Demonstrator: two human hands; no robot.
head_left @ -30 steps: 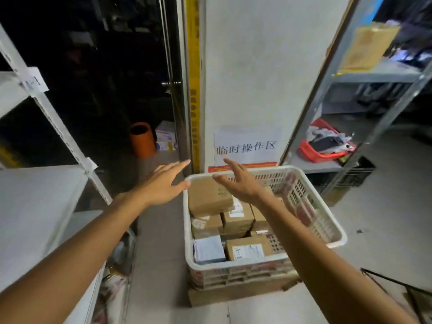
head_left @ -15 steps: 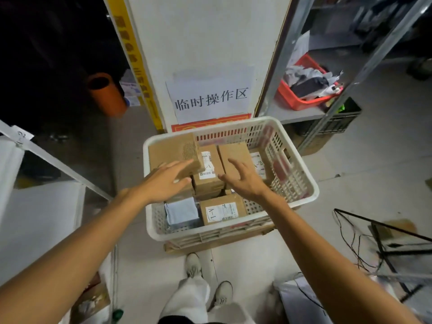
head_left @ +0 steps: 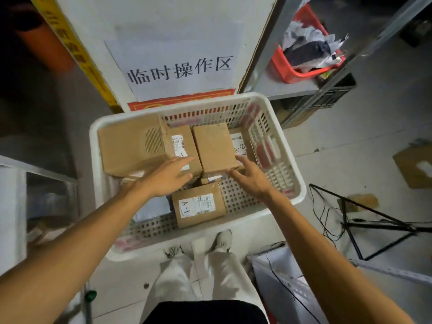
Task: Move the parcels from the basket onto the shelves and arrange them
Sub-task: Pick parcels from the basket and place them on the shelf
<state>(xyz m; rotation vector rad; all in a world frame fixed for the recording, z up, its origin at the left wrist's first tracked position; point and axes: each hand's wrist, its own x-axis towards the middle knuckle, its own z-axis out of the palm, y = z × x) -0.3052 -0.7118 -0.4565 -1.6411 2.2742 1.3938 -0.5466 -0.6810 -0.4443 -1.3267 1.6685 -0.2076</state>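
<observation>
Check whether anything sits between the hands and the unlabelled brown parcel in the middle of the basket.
Nothing visible does: the left hand and right hand flank the near edge of the parcel; nothing lies on it.

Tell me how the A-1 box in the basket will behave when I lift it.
The A-1 box looks stiff: flat cardboard faces, straight edges, so it probably won't flop. It is small, so likely light, though its contents are hidden. Lying flat on the basket floor, it shouldn't roll or tip.
</observation>
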